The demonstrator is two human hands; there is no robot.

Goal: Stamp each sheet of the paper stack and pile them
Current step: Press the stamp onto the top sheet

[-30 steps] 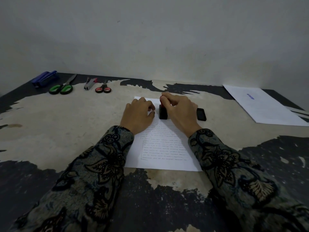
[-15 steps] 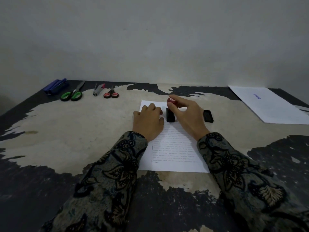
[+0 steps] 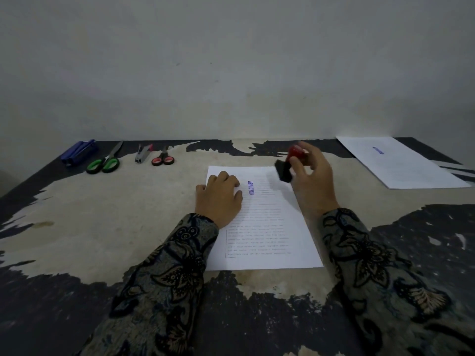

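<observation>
A printed white sheet [image 3: 267, 227] lies in front of me on the worn table [image 3: 115, 214], with a blue APPROVED mark [image 3: 250, 187] near its top. My left hand [image 3: 218, 199] rests on the sheet's upper left part, fingers loosely curled, just left of the mark. My right hand [image 3: 311, 183] grips a stamp [image 3: 288, 165] with a red knob and black base, held tilted above the sheet's top right corner. The ink pad seen earlier is hidden behind this hand. A pile of stamped sheets [image 3: 403, 163] lies at the far right.
Along the back left edge lie a blue stapler [image 3: 78, 152], green-handled scissors [image 3: 104, 163], a small grey stapler [image 3: 142, 154] and small red-handled scissors [image 3: 162, 159]. A grey wall stands right behind the table. My patterned sleeves cover the near part of the table.
My right hand has lifted the stamp off the sheet and moved it right and up, uncovering the blue mark. My left hand stays on the paper.
</observation>
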